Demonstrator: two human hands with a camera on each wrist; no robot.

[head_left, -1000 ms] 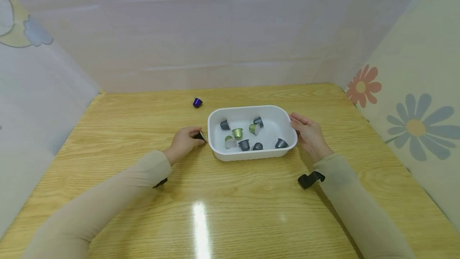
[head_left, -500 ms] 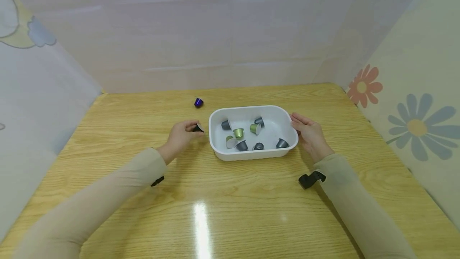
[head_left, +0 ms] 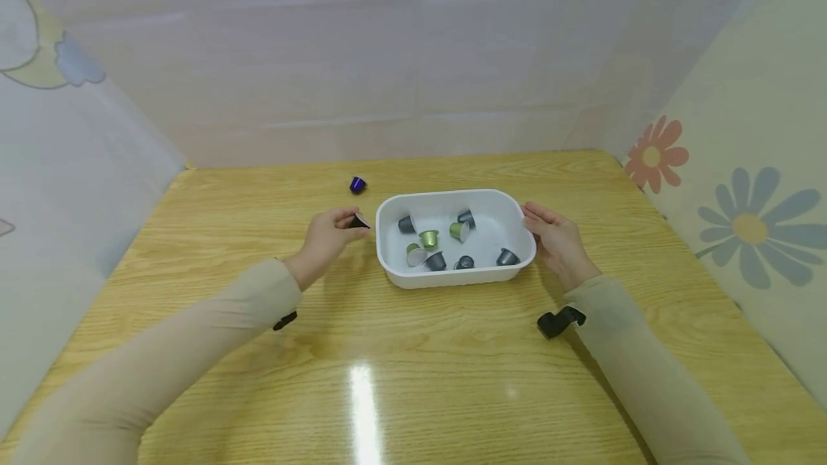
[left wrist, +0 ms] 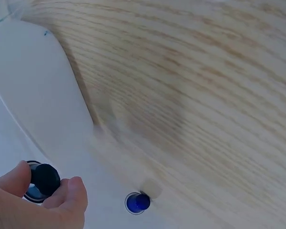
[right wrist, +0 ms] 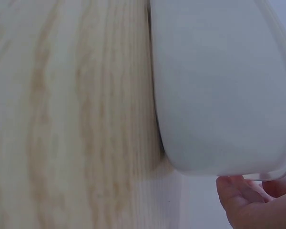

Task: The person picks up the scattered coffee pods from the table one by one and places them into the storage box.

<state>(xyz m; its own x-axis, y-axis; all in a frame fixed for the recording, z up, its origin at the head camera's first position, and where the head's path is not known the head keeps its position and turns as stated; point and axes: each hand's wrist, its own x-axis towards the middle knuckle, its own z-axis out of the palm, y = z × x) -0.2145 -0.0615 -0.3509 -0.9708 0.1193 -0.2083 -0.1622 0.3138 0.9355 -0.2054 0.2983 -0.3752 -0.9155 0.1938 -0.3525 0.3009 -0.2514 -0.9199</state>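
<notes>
My left hand (head_left: 325,239) pinches a black coffee capsule (head_left: 359,222) between thumb and fingers, above the table by the left end of a white plastic tray (head_left: 452,278). In the left wrist view the capsule (left wrist: 45,180) shows its dark rounded base. Several grey capsules and a few green ones lie loose in the tray, such as a green capsule (head_left: 428,238) and a grey capsule (head_left: 507,257). My right hand (head_left: 557,244) rests its fairly straight fingers (right wrist: 231,191) against the tray's right end, below the rim. A blue capsule (head_left: 357,184) lies behind the tray's left end.
The tray stands on a wood-grain table (head_left: 413,364). A pale wall (head_left: 413,56) closes off the table's far edge. A wall with printed flowers (head_left: 749,228) runs along the right side.
My left hand has lifted the black capsule, moving it slightly away from me beside the tray's left end. The right hand stays at the tray's right end.
</notes>
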